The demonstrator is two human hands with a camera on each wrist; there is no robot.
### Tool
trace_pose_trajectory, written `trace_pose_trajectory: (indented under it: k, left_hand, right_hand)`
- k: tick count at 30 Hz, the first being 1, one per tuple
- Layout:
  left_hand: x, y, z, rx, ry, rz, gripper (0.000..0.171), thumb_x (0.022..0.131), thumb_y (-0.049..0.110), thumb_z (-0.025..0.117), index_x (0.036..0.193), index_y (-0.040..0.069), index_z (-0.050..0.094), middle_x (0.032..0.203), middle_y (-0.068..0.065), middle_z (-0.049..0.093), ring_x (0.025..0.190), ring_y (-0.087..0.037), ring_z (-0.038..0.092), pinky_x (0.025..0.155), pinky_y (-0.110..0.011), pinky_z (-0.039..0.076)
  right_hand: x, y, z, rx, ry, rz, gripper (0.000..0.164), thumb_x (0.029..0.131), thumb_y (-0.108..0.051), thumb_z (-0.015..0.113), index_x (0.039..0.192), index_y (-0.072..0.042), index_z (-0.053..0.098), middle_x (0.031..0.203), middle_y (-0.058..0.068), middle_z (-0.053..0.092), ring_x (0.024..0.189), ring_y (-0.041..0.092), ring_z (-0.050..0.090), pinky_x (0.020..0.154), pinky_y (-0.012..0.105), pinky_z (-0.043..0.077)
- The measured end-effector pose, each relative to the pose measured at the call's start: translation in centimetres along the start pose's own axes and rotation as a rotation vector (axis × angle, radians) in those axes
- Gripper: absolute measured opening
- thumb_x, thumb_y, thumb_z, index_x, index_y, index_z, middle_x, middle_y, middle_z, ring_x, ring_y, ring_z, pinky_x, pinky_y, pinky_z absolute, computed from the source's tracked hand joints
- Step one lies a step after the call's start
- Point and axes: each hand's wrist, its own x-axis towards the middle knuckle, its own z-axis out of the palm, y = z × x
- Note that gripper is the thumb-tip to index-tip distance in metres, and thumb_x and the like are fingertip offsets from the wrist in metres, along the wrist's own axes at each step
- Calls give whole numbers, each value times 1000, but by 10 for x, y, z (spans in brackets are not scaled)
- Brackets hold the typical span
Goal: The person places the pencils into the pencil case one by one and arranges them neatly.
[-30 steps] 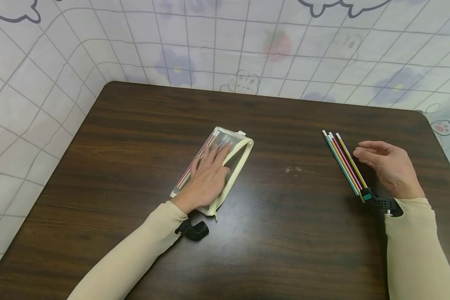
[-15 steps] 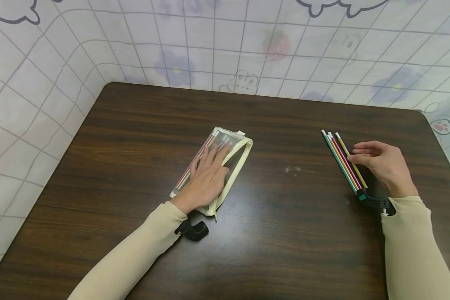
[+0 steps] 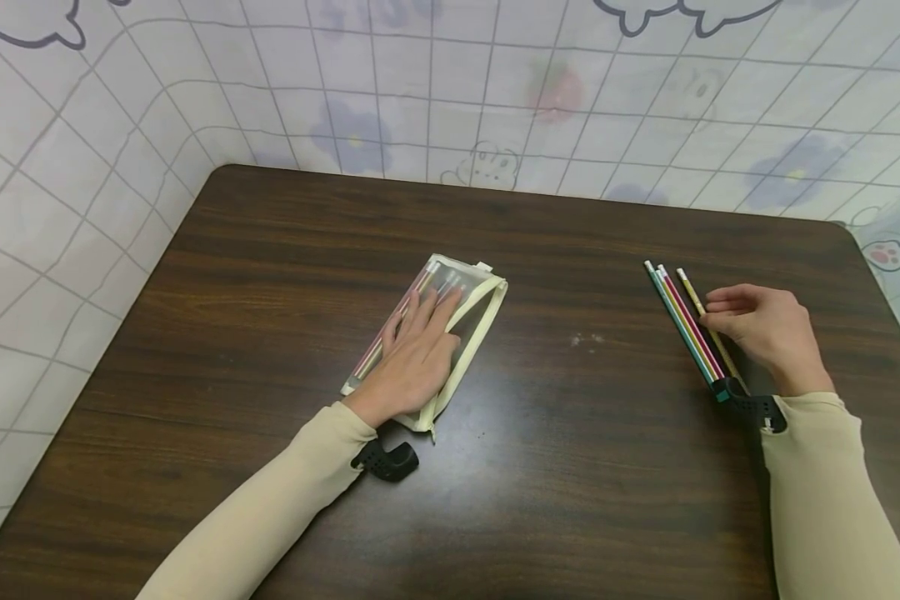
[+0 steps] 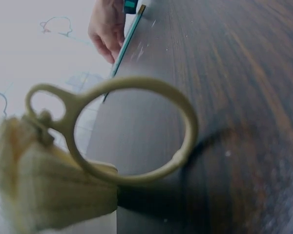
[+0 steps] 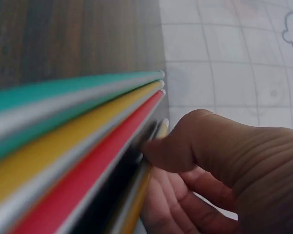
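Note:
My left hand [image 3: 412, 362] lies with straight fingers spread on a clear pencil case [image 3: 472, 348] with pale yellow trim, its zipped side gaping. Several striped pencils [image 3: 367, 358] show inside through the film. At the right, my right hand [image 3: 767, 333] pinches a yellow pencil [image 3: 692, 292] between thumb and fingers; the right wrist view shows the thumb [image 5: 168, 153] on top of it. Beside it lie a red pencil [image 5: 112, 161], another yellow pencil [image 5: 73, 141] and a teal pencil [image 5: 68, 97], side by side. A pale yellow ring [image 4: 189, 122] looms close in the left wrist view.
A dark wood table [image 3: 562, 467] carries everything. White grid-patterned cloth [image 3: 465, 92] covers the walls behind and to the left. Black camera straps sit on both wrists, the right one [image 3: 750, 406] overlapping the lower ends of the pencils.
My right hand has come left onto the outer yellow pencil and taken hold of it. That pencil has shifted a little right, away from the red one. The left hand stays put.

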Motion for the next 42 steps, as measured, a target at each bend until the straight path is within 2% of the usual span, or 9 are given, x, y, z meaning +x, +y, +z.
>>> trace_pose_trajectory:
  k: [4,11,17,20,25,29,31,35,42]
  left_hand:
    - [0,0,0,3,-5,-2,62,106,30,25,168,27,18,177,-10,8,165,-32,-5,129,-59,-1]
    - [0,1,0,1,-8,-3,62,106,31,25,168,27,18,177,-10,9,165,-32,-5,129,-59,-1]
    - [0,2,0,4,-5,-1,62,106,31,25,167,27,18,177,-10,9,165,-31,-5,129,-58,-1]
    - [0,2,-1,2,-2,2,62,106,31,24,167,27,19,177,-11,9,165,-32,-4,129,-59,-1]
    - [0,1,0,1,-1,-1,62,106,30,25,167,26,19,177,-11,9,165,-32,-4,129,-60,0]
    - [0,1,0,0,5,0,62,106,29,25,167,26,20,176,-12,10,165,-33,-2,129,-61,0]
    - [0,1,0,-4,7,-2,62,105,29,26,167,26,21,176,-12,10,165,-33,-2,129,-61,0]
    - [0,1,0,-6,7,-5,62,105,29,26,167,26,21,176,-12,11,165,-33,-2,129,-60,0]
    - [0,1,0,-3,7,-7,62,105,30,26,167,26,21,176,-12,11,165,-33,-2,129,-60,1]
  right_hand:
    - [1,-2,1,-16,26,-21,43,97,-32,69,128,-2,67,118,23,72,72,-7,53,64,19,45]
    - [1,-2,0,-8,6,-27,43,98,-29,65,131,-2,65,118,21,70,77,3,56,67,22,45]
    - [-2,0,-8,67,-7,-24,44,100,-32,61,135,-6,64,92,-21,64,76,-3,57,69,20,45]
    - [-4,1,-12,128,-39,-20,49,102,-36,59,140,-5,60,85,-33,57,77,-7,61,76,22,44]
    - [-5,2,-16,203,-81,11,54,103,-42,58,145,-8,54,93,-30,60,82,-5,65,90,36,47]
    - [-5,3,-17,248,-115,27,59,102,-46,59,148,-9,51,107,-22,59,88,-8,65,88,21,52]
    - [-6,4,-18,282,-135,21,62,102,-46,59,150,-9,48,114,-21,57,91,-10,66,76,9,51]
    - [-6,5,-20,462,-184,8,63,101,-38,64,151,-5,44,114,-19,61,92,-7,68,79,11,56]
    - [-5,5,-19,895,-260,-50,31,99,-12,68,129,-10,62,111,-8,72,91,8,71,78,22,61]
